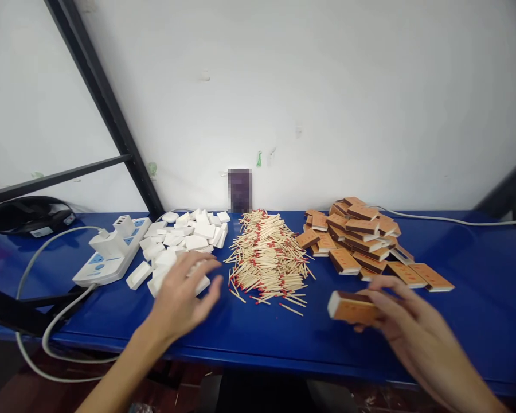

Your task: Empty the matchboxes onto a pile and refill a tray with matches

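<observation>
My right hand (406,321) grips an orange matchbox sleeve (350,307) by its right end, just above the blue table (262,332). My left hand (184,295) hovers with fingers spread over the near edge of a pile of white inner trays (184,238), touching or nearly touching one. A heap of red-tipped matches (266,255) lies between the two hands. Behind my right hand sits a pile of orange matchbox sleeves (356,232).
A white power strip (107,258) with plugged adapters and grey cables lies at the left. A black round object (26,215) sits at the far left. A black metal frame (107,109) crosses the white wall. A grey cable (451,219) runs behind the sleeves.
</observation>
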### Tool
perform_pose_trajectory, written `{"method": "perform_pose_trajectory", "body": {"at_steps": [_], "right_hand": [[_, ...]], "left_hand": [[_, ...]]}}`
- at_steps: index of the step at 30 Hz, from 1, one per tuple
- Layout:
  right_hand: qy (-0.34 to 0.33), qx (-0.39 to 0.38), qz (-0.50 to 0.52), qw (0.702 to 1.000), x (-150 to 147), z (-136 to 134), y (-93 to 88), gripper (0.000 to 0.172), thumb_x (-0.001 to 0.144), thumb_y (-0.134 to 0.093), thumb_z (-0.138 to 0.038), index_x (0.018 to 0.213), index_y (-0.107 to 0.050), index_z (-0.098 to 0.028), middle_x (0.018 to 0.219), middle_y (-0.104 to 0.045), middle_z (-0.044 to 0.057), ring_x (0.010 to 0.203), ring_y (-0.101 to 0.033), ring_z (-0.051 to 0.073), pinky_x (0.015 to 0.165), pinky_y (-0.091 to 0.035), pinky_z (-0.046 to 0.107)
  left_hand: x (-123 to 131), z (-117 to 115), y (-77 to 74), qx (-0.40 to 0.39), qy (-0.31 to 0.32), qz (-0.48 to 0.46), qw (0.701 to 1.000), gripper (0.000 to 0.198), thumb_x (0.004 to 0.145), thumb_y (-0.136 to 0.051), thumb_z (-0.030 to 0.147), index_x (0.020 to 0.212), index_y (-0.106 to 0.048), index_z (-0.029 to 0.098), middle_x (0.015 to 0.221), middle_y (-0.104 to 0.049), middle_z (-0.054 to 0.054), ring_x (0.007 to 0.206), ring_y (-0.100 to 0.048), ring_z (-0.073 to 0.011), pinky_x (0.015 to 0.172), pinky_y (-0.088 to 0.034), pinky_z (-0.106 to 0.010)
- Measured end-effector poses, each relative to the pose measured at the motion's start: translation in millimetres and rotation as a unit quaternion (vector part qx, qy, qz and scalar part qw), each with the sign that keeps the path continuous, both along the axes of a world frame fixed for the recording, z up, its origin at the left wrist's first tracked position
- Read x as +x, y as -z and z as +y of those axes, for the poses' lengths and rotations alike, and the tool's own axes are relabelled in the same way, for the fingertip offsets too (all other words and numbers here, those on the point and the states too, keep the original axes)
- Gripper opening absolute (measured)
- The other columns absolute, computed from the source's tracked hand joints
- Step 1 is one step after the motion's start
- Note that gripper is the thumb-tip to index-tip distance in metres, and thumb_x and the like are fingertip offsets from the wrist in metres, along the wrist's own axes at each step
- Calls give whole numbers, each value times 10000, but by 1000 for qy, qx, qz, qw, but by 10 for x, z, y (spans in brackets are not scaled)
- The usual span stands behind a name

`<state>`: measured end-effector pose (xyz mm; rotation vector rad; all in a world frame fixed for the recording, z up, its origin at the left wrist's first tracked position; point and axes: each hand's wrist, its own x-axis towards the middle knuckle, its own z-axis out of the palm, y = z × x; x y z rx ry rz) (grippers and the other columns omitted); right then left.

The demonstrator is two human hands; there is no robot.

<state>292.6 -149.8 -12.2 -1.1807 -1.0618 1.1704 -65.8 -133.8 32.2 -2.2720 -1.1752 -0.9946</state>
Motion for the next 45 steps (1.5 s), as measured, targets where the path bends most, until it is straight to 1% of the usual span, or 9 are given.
{"method": "perform_pose_trajectory", "body": {"at_steps": [3, 6, 13, 21, 27, 31, 34, 40, 45], "right_hand": [[-110, -65, 95, 987, -433, 66, -160, 367, 785, -731, -511, 920, -510, -250, 690, -618, -23, 604, -640, 180, 516, -526, 285], [-155, -73, 120, 978, -643, 141, -196, 319, 835, -691, -500, 866, -566, -209, 696, -630, -9, 571, -615, 138, 534, -528, 266], [-118, -11, 85, 989, -685, 217, -112, 305, 747, -789, -453, 846, -688, -182, 851, -693, 32, 725, -658, 157, 691, -573, 289], [-159, 22, -39, 986, -757, 387, -323, 376, 750, -758, -508, 942, -762, -184, 940, -752, 79, 906, -699, 256, 892, -559, 398], [-51, 51, -125, 990, -338, 480, -228, 349, 728, -770, -511, 821, -695, -183, 802, -711, 45, 738, -682, 207, 760, -567, 341], [74, 99, -169, 978, 91, 362, -132, 471, 691, -779, -522, 1026, -592, -249, 776, -634, -13, 604, -630, 177, 609, -545, 323], [131, 150, -312, 929, 341, 223, -86, 417, 803, -653, -542, 1109, -611, -262, 889, -646, 44, 674, -628, 209, 626, -527, 363], [164, 303, -561, 752, 555, 172, -26, 306, 937, -503, -364, 1179, -635, -233, 1119, -618, 119, 1015, -625, 283, 827, -519, 412], [73, 365, -598, 710, 460, 382, -20, 351, 934, -493, -297, 1261, -615, -254, 1236, -578, 123, 1130, -597, 287, 944, -503, 449]], "left_hand": [[451, -9, 4, -29, 149, 19, 988, 308, 829, -637, 223, 1130, -594, 172, 1032, -670, -75, 973, -604, -217, 868, -522, -375], [761, 56, -6, -52, 196, 7, 979, 522, 781, -693, 375, 1236, -560, 156, 1065, -677, -89, 980, -610, -237, 881, -527, -403], [839, 241, 77, -61, 181, -29, 981, 328, 830, -671, 333, 1103, -601, 165, 983, -709, -63, 878, -652, -208, 794, -534, -357], [574, 302, 111, -73, 112, -22, 991, 335, 893, -653, 364, 1172, -615, 182, 1039, -704, -85, 943, -638, -223, 852, -525, -402], [467, 269, 192, -89, 46, 15, 995, 361, 890, -647, 375, 1189, -630, 176, 1072, -679, -111, 977, -598, -258, 815, -515, -420], [476, 255, 199, -91, 41, 15, 995, 361, 886, -646, 365, 1197, -623, 183, 1072, -675, -97, 973, -591, -251, 825, -506, -411], [482, 261, 188, -93, 37, 7, 995, 347, 891, -638, 360, 1192, -620, 187, 1076, -670, -89, 978, -587, -246, 835, -498, -404], [473, 274, 200, -81, 33, 4, 996, 353, 909, -613, 375, 1206, -604, 185, 1067, -667, -93, 987, -576, -248, 832, -480, -399], [465, 268, 182, -80, 29, -5, 996, 337, 921, -596, 376, 1191, -604, 175, 1064, -671, -89, 969, -582, -244, 824, -473, -398]]}}
